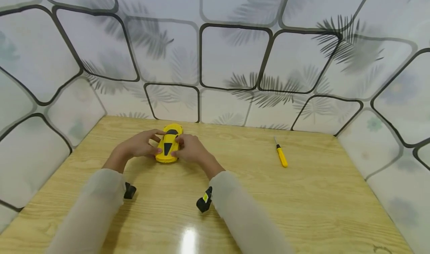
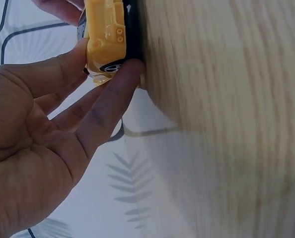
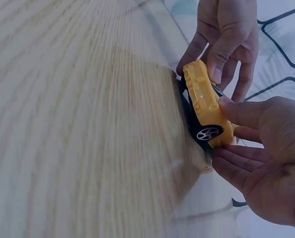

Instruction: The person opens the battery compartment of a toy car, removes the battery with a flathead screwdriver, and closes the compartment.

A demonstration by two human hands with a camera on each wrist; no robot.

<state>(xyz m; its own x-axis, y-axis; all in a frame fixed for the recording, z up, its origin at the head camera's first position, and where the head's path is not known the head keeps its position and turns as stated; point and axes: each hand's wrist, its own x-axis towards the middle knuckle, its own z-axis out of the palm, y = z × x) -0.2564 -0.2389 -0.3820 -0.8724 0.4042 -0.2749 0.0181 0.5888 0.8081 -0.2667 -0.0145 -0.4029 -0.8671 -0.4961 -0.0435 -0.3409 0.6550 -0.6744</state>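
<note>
A yellow toy car (image 1: 164, 157) with dark windows sits on the wooden table, left of the middle. My left hand (image 1: 139, 143) grips its left side, thumb on top near the rear end and fingers along the flank. From the right, my right hand (image 1: 192, 148) holds the other side, thumb and fingers curled against the body. In the right wrist view a silver-spoked wheel (image 3: 207, 133) shows under the car's side. The left wrist view shows one end of the car between my left thumb and fingers. The car's underside is hidden.
A screwdriver (image 1: 282, 157) with a yellow handle lies on the table (image 1: 319, 194) to the right, its shaft pointing away. Patterned white fabric walls (image 1: 231, 59) rise behind the table and on both sides.
</note>
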